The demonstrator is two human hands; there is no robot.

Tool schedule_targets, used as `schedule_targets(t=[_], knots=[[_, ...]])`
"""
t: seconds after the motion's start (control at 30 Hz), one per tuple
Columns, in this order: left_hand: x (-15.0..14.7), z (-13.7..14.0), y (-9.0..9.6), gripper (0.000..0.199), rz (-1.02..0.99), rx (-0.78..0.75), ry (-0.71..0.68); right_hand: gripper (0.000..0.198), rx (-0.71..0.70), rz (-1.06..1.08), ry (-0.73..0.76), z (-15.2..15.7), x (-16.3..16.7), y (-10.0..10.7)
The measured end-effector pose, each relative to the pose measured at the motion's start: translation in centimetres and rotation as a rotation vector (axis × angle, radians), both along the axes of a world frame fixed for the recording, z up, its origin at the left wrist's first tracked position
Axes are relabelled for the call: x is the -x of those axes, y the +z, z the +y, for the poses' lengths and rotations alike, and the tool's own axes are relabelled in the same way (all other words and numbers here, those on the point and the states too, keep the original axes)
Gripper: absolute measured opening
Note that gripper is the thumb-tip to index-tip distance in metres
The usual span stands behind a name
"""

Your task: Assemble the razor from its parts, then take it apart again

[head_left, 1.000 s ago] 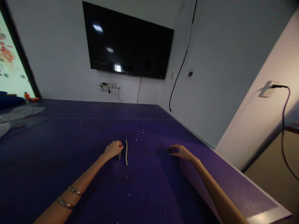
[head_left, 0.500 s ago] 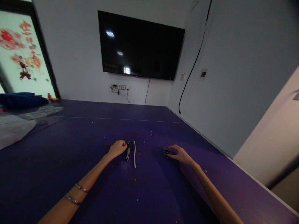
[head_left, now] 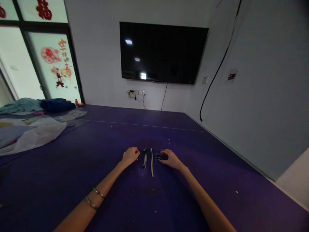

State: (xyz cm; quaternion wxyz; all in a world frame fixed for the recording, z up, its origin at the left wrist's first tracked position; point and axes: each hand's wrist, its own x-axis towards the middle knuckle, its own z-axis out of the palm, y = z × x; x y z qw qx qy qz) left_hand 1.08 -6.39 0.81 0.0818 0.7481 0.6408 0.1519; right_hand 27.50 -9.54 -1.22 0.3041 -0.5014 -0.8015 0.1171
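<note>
My left hand [head_left: 130, 156] rests low over the purple worktop [head_left: 108, 145], its fingers curled in to a narrow shape; I cannot tell whether anything small is tucked inside them. Just to its right, with a slim gap between, lies a tool [head_left: 145, 159], long and thin, dark with a pale face, its length pointing away from me. I cannot make out what kind it is.

My right hand [head_left: 172, 158] holds a small dark block [head_left: 158, 156], thumb and fingers set narrow about its right-hand end, so the block sticks out toward my left hand. Between the tool and the block, and so between my two hands, lies a pale strip [head_left: 152, 163], roughly in line with the tool and apart from it. Its near end comes closer to me than either hand.

Two bracelets [head_left: 91, 203] sit on my left forearm. White flecks [head_left: 237, 192] dot the worktop around my hands. Well beyond my left hand, off to the left, are a whitish plastic sheet [head_left: 48, 130] and a dark blue cloth [head_left: 56, 105]. Far ahead of both hands, a black screen [head_left: 164, 53] hangs on the wall, and a black cable [head_left: 214, 75] dangles beyond my right hand.
</note>
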Motion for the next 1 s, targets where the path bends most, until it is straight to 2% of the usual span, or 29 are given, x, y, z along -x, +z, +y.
schedule_targets(t=[0.33, 0.4, 0.5, 0.6, 0.77, 0.83, 0.9, 1.0], knots=[[0.1, -0.1, -0.7, 0.026, 0.05, -0.082, -0.01, 0.043, -0.062, -0.035, -0.019, -0.8, 0.2, 0.1], [0.2, -0.1, -1.2, 0.029, 0.09, -0.18, -0.051, 0.037, -0.088, -0.055, -0.073, -0.8, -0.2, 0.2], [0.6, 0.2, -2.3, 0.04, 0.173, -0.282, -0.102, 0.037, -0.081, -0.14, -0.235, -0.7, -1.1, -0.1], [1.1, 0.7, -3.3, 0.048, 0.212, -0.193, -0.098, 0.041, -0.026, -0.246, -0.366, -0.5, -1.8, -0.9], [1.3, 1.0, -4.0, 0.05, 0.208, -0.145, -0.095, 0.044, 0.034, -0.327, -0.425, -0.6, -1.7, -2.1], [1.1, 0.7, -3.4, 0.048, 0.182, -0.151, -0.079, 0.044, 0.029, -0.328, -0.432, -0.7, -1.6, -2.2], [0.7, 0.2, -1.6, 0.039, 0.156, -0.162, -0.073, 0.044, 0.022, -0.326, -0.435, -0.8, -1.5, -2.1], [-0.3, -1.7, 3.7, 0.028, 0.141, -0.124, -0.134, 0.043, 0.022, -0.32, -0.441, -0.9, -1.5, -1.9]])
